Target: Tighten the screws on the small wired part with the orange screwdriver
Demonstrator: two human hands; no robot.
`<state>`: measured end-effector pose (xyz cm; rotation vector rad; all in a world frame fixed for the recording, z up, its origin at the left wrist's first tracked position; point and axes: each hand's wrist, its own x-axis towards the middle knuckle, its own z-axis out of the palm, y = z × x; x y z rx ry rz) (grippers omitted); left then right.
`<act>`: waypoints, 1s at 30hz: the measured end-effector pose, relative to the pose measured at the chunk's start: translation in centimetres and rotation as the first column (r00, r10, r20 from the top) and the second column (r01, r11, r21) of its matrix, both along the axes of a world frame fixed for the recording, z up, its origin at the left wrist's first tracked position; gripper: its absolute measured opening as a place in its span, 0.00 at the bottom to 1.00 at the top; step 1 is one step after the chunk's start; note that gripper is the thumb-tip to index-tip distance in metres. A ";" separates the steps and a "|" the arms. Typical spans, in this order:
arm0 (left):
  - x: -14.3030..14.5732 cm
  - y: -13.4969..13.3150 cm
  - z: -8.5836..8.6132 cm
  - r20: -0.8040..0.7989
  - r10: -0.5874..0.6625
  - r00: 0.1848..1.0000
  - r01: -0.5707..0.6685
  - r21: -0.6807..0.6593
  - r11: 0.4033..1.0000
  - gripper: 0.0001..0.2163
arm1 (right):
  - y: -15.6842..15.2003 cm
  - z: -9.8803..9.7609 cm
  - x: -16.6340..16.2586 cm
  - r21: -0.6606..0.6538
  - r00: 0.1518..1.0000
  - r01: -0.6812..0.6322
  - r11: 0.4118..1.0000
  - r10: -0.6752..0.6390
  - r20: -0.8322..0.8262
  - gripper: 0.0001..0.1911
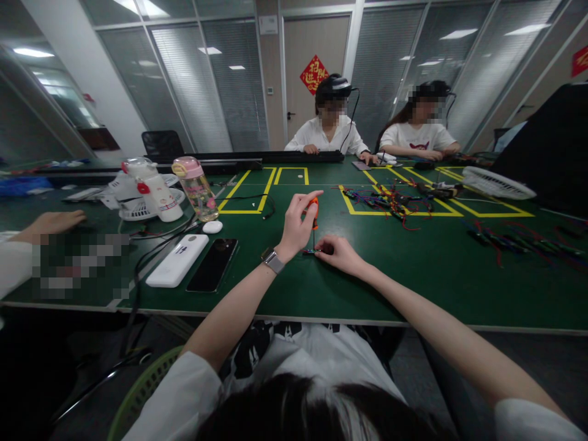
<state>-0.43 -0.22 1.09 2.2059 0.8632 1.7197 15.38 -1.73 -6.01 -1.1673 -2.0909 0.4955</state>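
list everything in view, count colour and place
table: one, green with yellow tape boxes, across view
phone: one, black, left of hands
power bank: one, white, beside phone
clear bottle: one, pink lid, far left
white bottle: one, red trim, beside clear bottle
wires: several bundles, red and mixed, centre right
fan: one, white, far right
people: two, white tops, across table
other hand: one, left edge, on table
screwdriver: one, orange handle, upright in left hand
part: one, small, dark, on table under screwdriver tip
watch: one, grey, left wrist
left hand: gripping screwdriver
right hand: pinching part
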 end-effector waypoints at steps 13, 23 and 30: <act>0.1 -0.2 0.0 -0.007 0.101 0.995 -0.100 0.124 0.987 0.07 | 0.0 0.0 -0.1 0.008 1.000 -0.011 1.000 0.011 -0.016 0.04; 0.1 0.2 -0.3 -0.052 -0.071 0.996 0.070 -0.019 0.997 0.14 | 0.0 0.0 0.0 0.003 1.000 -0.023 1.000 0.023 -0.011 0.04; -0.1 0.1 -0.1 -0.064 0.167 0.984 -0.160 0.097 0.982 0.11 | -0.1 0.2 -0.1 0.004 1.000 -0.017 1.000 0.017 -0.002 0.04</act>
